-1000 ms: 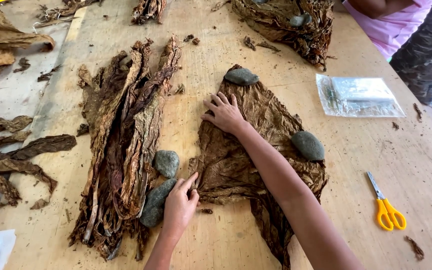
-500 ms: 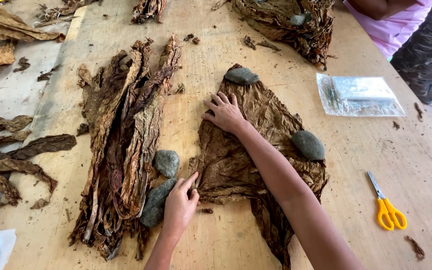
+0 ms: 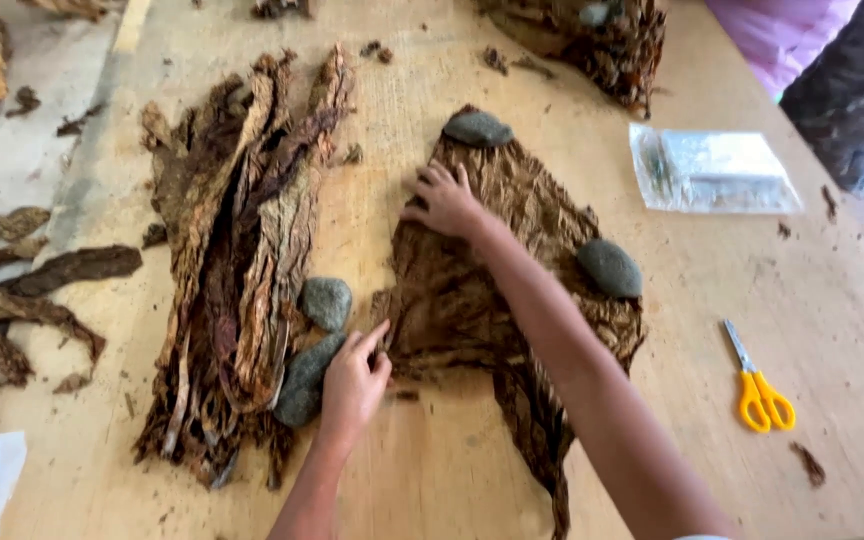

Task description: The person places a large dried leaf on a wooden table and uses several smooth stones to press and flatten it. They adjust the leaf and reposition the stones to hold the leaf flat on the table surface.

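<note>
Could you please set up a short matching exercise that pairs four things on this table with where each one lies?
Things:
1. scissors
2. clear plastic bag
3. right hand
4. left hand

Places:
a. flat on the spread brown leaf
b. far right side, below the purple cloth
c. near right edge of the table
d. at the leaf's near left edge, beside a grey stone

Pairs: 1-c, 2-b, 3-a, 4-d

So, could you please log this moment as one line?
left hand: at leaf edge, beside stone | right hand: flat on spread leaf | scissors: idle on table
</note>
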